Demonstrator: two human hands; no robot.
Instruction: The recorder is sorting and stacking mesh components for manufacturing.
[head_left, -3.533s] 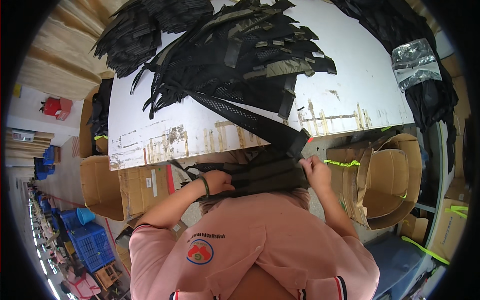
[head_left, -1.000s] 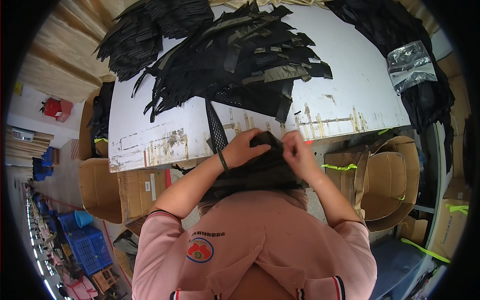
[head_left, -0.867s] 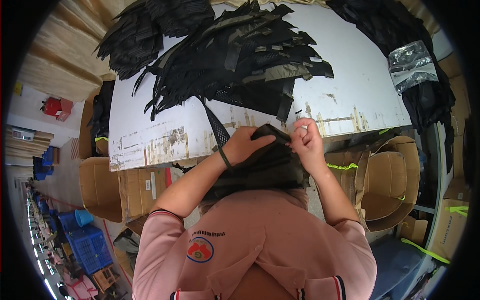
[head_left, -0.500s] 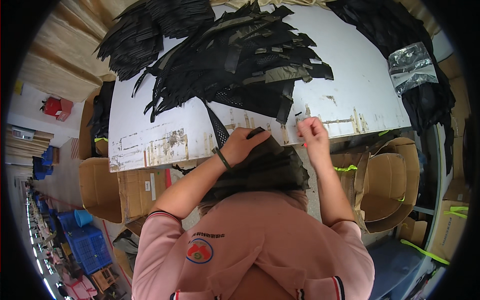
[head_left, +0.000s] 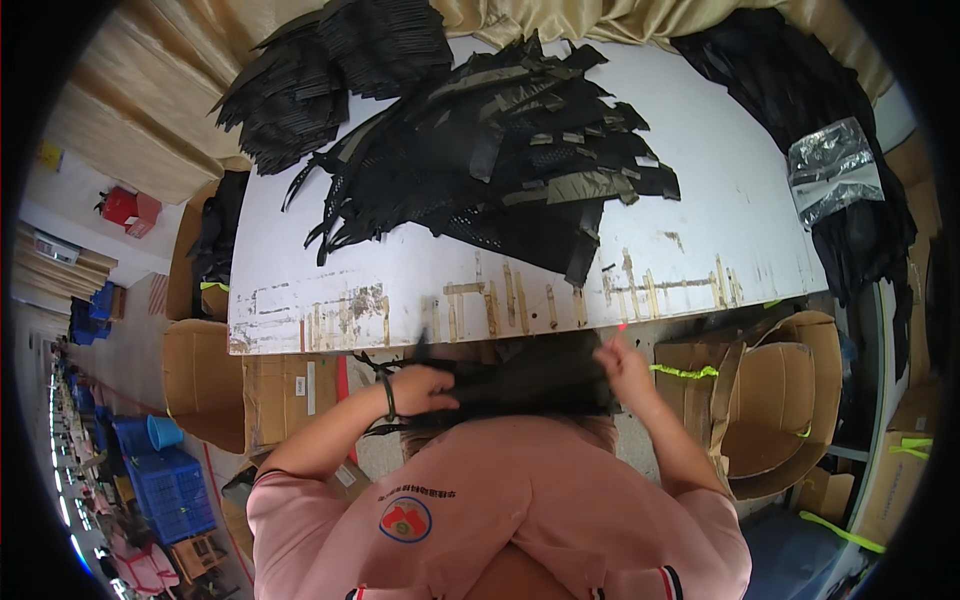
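Observation:
Across my lap, below the table's front edge, lies a layered stack of black fabric pieces (head_left: 530, 380). At its left end my left hand (head_left: 425, 388) is closed, fingers curled over the top black fabric piece; a dark strip blurs upward beside it. My right hand (head_left: 627, 370) is closed in a pinch at the stack's right end, with a small red spot just above its fingertips. What its fingers hold is too small to make out. In front of me, a fanned heap of black mesh and fabric pieces (head_left: 450, 175) covers the middle of the white table (head_left: 700, 240).
Neat stacks of black pieces (head_left: 385, 50) sit at the table's far left. A clear plastic bag (head_left: 835, 170) lies on dark fabric (head_left: 770, 70) along the right side. Open cardboard boxes stand left (head_left: 205, 390) and right (head_left: 780, 400) of my lap. Blue crates (head_left: 175, 490) are farther left.
My left hand has come down and left from the table edge, bringing a black mesh piece onto the lap stack. My right hand has dropped from above the table edge to the stack's right end.

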